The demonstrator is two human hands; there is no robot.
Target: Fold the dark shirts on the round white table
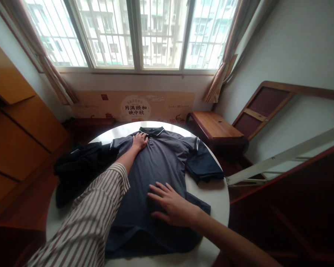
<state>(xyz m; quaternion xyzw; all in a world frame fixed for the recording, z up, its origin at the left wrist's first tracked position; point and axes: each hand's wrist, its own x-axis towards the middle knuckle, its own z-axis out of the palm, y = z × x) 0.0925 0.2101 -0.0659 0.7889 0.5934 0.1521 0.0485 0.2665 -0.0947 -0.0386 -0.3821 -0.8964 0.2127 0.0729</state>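
Note:
A dark grey polo shirt [158, 167] lies flat and face up on a round white table [210, 194], its collar [151, 131] toward the window. My left hand [140, 141], in a striped sleeve [100, 204], rests flat on the chest just below the collar. My right hand [169, 204] lies on the lower front with its fingers spread. Neither hand grips the cloth. A crumpled black garment [79, 172] sits beside the shirt at the left, partly over the table edge. The shirt's right-hand sleeve [203, 163] looks darker and is spread out flat.
A low wooden bench [215, 129] stands beyond the table at the right, below a barred window [136, 33]. A printed cardboard panel [133, 107] lines the wall. Wooden cabinets [19, 137] stand at the left, and a pale folding frame [284, 155] leans at the right.

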